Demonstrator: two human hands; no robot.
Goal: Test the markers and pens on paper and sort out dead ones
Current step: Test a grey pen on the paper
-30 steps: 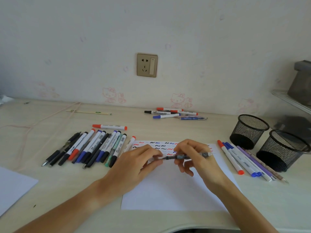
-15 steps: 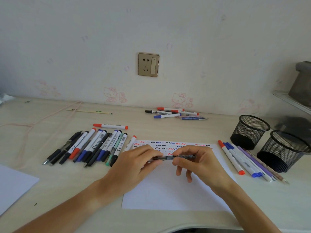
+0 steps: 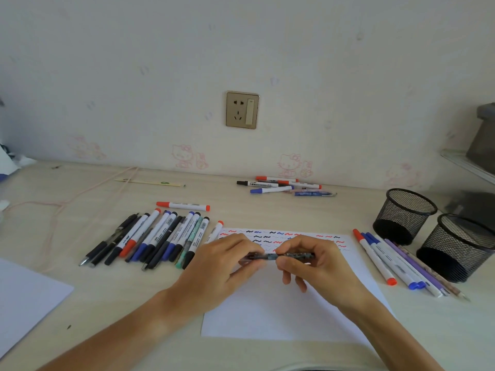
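A dark pen (image 3: pixel 270 256) lies level between both hands above the test paper (image 3: pixel 281 311). My left hand (image 3: pixel 222 266) pinches its left end and my right hand (image 3: pixel 310 261) pinches its right part. The paper's top rows carry red, blue and black squiggles (image 3: pixel 270 234). A row of markers and pens (image 3: pixel 152 239) lies left of the paper. A red marker (image 3: pixel 183 205) lies apart behind that row. Several more markers and pens (image 3: pixel 396 263) lie right of the paper. A small pile of markers (image 3: pixel 281 185) sits by the wall.
Two black mesh pen cups (image 3: pixel 404 215) (image 3: pixel 460 247) stand at the right. A second white sheet (image 3: pixel 24 295) lies at the left edge. A pink cord (image 3: pixel 61 204) and a wooden stick (image 3: pixel 150 182) lie at the back left. A wall socket (image 3: pixel 242 110) is behind.
My hands have come closer together along the pen, and the pen's right end has slid into my right hand's fingers. The piles on the table have not moved.
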